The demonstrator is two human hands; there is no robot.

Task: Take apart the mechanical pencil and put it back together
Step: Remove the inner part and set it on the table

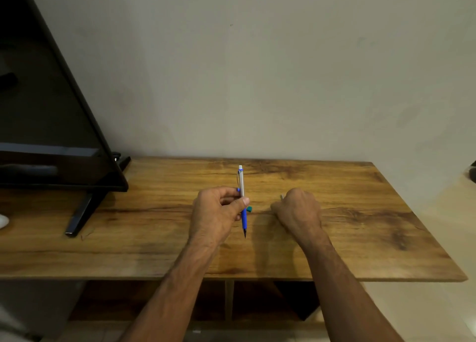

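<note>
Mechanical pencil (pixel 241 182), pinched tip-down by fingers of left hand (pixel 219 213), right hand (pixel 300 210) fingers curled, contents unclear

Bare forearms (pixel 180 277), left hand (pixel 216 210), right hand (pixel 298 210)

one wide-angle camera, worn on my head and the only view, looks forward and down over a wooden table (pixel 360 225) set against a pale wall (pixel 283 71). it sits close. my two forearms run in from the bottom edge, with my left hand (pixel 213 213) and right hand (pixel 298 210) just below mid-frame and the mechanical pencil (pixel 241 184) almost dead centre. the wall fills the upper half. the table's near edge and the shelf space beneath it show low in the frame. a dark screen (pixel 51 110) cuts in at the left, slanting with the lens's bend, and the table's right corner falls inside the frame.
</note>
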